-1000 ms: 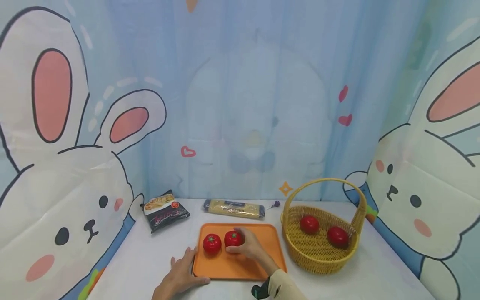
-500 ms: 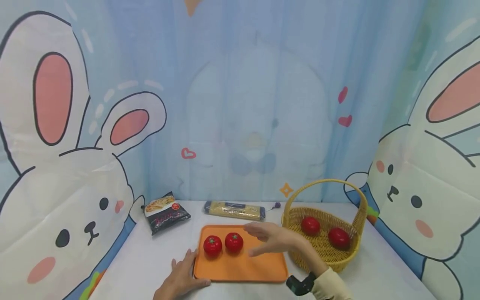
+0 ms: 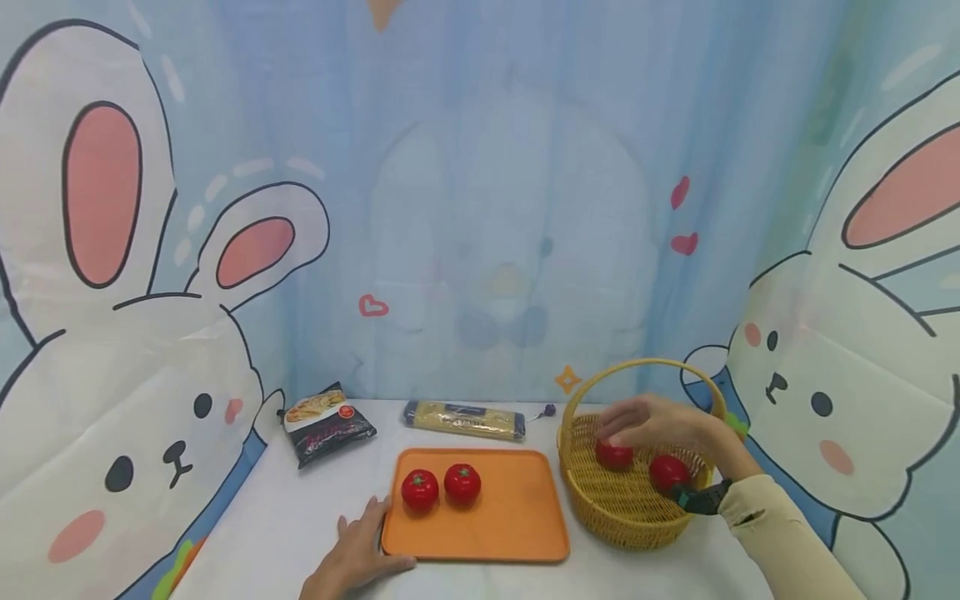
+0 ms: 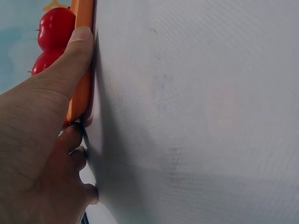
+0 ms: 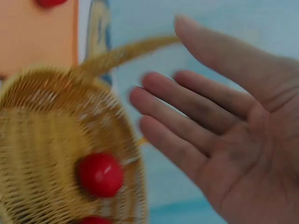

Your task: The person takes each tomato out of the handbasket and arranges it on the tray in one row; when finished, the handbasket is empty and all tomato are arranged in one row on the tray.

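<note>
Bskt has 2 red objs, tray 2 toms

A black packet lies near a yellow package.

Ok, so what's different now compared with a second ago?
The right hand has let go of the right-hand tomato on the orange tray and moved right, over the basket. The left hand stays at the tray's near left corner; both tomatoes and the basket's red fruit look unmoved.
</note>
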A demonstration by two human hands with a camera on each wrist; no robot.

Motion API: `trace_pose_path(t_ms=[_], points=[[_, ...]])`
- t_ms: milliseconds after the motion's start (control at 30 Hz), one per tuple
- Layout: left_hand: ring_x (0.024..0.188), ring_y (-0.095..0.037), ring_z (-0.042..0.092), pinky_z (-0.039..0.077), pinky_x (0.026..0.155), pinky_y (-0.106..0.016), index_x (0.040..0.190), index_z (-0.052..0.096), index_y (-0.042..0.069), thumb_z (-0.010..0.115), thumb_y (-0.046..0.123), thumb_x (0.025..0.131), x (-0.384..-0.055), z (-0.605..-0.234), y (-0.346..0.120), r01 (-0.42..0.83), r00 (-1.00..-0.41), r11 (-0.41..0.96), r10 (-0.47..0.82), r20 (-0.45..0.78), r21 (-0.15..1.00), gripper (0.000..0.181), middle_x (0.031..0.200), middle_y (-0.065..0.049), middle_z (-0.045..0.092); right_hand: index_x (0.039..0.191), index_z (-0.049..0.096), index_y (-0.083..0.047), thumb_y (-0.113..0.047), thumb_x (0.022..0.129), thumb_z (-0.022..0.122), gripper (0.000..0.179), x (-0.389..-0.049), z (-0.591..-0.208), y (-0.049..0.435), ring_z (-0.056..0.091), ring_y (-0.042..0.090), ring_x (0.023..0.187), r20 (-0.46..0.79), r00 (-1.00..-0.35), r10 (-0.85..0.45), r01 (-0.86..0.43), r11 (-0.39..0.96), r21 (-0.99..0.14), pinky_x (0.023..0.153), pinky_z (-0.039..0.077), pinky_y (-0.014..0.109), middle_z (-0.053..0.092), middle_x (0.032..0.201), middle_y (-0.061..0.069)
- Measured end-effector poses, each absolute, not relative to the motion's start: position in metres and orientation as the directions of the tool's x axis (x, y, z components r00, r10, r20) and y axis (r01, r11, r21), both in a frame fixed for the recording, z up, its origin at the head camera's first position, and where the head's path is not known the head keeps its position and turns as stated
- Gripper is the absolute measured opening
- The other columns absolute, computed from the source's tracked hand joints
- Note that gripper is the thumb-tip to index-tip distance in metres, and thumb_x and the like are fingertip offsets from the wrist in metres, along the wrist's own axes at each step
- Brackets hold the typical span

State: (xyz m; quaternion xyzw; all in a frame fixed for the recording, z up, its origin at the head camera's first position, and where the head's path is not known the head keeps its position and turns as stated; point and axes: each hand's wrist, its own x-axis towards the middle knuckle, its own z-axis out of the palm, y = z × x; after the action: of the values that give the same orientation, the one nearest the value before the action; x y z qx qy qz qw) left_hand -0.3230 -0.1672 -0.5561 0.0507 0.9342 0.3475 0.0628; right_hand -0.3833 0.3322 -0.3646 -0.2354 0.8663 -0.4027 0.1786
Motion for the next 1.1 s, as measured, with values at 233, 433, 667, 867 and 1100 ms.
trace_pose_path(t_ms=[233,433,667,867,1100], points=[[0.152,-0.06,0.032,0.003,0.124,-0.082,0.157,0.048,-0.001,0.098,0.048,0.075,-0.322,-0.557,-0.169,0.027,-0.987,0.757,0.125,-0.105,0.653,0.108,0.163,-0.037,0.04,0.146,0.056,0.009,-0.027,0.1,0.08,0.064,-0.409,-0.41,0.345,0.067,0.041,0.128,-0.008,-0.955,-0.295,-0.182,0.611,-0.77,0.109,0.057,0.06,0.071,0.135,0.024],[0.152,-0.061,0.032,0.002,0.124,-0.083,0.157,0.049,-0.003,0.098,0.047,0.076,-0.32,-0.555,-0.171,0.034,-0.988,0.756,0.124,-0.092,0.653,0.107,0.163,-0.038,0.04,0.146,0.055,0.012,-0.031,0.098,0.083,0.07,-0.427,-0.448,0.346,0.062,0.049,0.132,0.081,-0.988,-0.134,-0.147,0.62,-0.771,0.109,0.056,0.062,0.066,0.14,0.031],[0.151,-0.062,0.033,0.003,0.124,-0.082,0.157,0.049,0.0,0.098,0.047,0.076,-0.322,-0.559,-0.169,0.019,-0.988,0.754,0.117,-0.105,0.656,0.107,0.162,-0.037,0.041,0.143,0.055,0.016,-0.036,0.096,0.083,0.075,-0.437,-0.482,0.35,0.054,0.056,0.134,0.048,-0.999,0.008,-0.032,0.65,-0.759,0.11,0.052,0.066,0.056,0.144,0.04],[0.15,-0.062,0.035,0.004,0.124,-0.082,0.156,0.049,0.0,0.098,0.046,0.076,-0.323,-0.561,-0.167,0.019,-0.984,0.755,0.129,-0.12,0.656,0.105,0.162,-0.036,0.042,0.144,0.05,0.019,-0.025,0.093,0.087,0.076,-0.435,-0.504,0.349,0.059,0.053,0.123,0.038,-0.997,0.068,0.014,0.64,-0.768,0.094,0.062,0.055,0.054,0.141,0.043],[0.152,-0.061,0.033,0.003,0.125,-0.081,0.157,0.049,0.0,0.099,0.046,0.075,-0.324,-0.553,-0.167,0.027,-0.987,0.762,0.123,-0.104,0.647,0.106,0.162,-0.037,0.041,0.135,0.056,0.021,-0.024,0.088,0.09,0.073,-0.433,-0.499,0.34,0.065,0.055,0.116,0.051,-0.999,0.012,-0.025,0.734,-0.679,0.093,0.062,0.059,0.061,0.13,0.044]])
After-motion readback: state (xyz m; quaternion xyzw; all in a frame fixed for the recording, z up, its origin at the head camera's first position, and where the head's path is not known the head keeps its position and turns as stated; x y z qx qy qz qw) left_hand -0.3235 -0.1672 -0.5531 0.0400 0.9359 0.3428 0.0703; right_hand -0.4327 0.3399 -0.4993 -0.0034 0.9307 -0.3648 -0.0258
